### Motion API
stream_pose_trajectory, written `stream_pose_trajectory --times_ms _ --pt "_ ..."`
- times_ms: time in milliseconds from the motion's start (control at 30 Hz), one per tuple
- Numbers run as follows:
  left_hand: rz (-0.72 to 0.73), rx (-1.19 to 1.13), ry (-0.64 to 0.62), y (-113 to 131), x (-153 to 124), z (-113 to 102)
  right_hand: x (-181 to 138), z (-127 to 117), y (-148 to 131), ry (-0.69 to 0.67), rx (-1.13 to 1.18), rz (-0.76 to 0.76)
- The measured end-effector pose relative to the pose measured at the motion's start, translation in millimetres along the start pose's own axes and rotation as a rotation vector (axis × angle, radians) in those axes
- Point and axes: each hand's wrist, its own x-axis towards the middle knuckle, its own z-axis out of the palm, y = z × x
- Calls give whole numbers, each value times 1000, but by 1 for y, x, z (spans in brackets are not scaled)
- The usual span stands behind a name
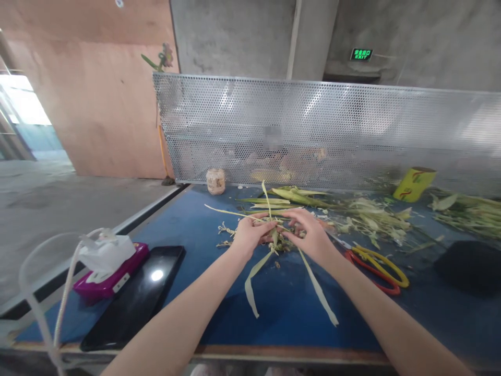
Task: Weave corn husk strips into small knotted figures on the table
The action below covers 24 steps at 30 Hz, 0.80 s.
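Long pale-green husk strips (317,287) cross each other between my hands, over the middle of the blue table. My left hand (252,232) pinches them where they cross, thumb on top. Opposite it, my right hand (309,230) has its fingers curled round a strip at the same crossing; its fingertips are partly hidden. Two strip ends hang toward the front edge, one points up and one reaches out left. Under and beside the hands lie small knotted or braided husk pieces (227,230), partly covered.
Scissors with red and yellow handles (376,266) lie right of my right hand. Behind are green husks (293,196) and a pile of shredded husk (371,216). A yellow tape roll (414,184), a jar (215,181), a black tablet (133,297) and a purple tissue box (113,277) stand around.
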Motion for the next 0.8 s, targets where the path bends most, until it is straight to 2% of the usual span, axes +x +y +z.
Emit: stream_pose_trajectory --times_ms 67,133,200,267,400,533,600,800 --pt "22 -15 2 1 0 0 -3 1 -5 32 -317 -303" --pt "37 -28 7 1 0 -1 -6 3 -11 7 -531 -517" --pt "42 -36 13 1 0 -1 -8 6 -15 -12 -603 -622" --pt "40 -42 14 2 -1 -1 -8 8 -15 -8 -556 -626" --pt "28 -54 -2 4 -2 2 -4 6 -9 76 -251 -430" --pt "10 -53 -15 4 -3 3 -1 4 -4 156 163 58" --pt "4 -44 -17 4 -2 3 1 5 -4 151 276 225" --pt "-14 -12 -49 4 -4 4 2 3 -8 72 398 375"
